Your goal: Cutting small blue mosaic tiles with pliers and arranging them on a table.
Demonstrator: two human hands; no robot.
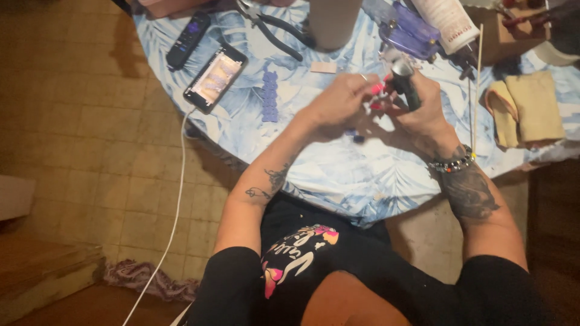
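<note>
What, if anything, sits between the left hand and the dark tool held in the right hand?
Nothing visible does. The left hand meets the right hand directly at the dark tool, fingertips close to its tip. The purple strip lies off to the side on the table.

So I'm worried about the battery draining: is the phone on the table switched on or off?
On. The phone lies flat, face up on the table, its screen lit with a picture, and a white cable runs from it.

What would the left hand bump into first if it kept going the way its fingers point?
The left hand points right, toward the right hand and the dark tool it grips. It would probably meet those first; they already look nearly touching, though depth is hard to judge.
</note>
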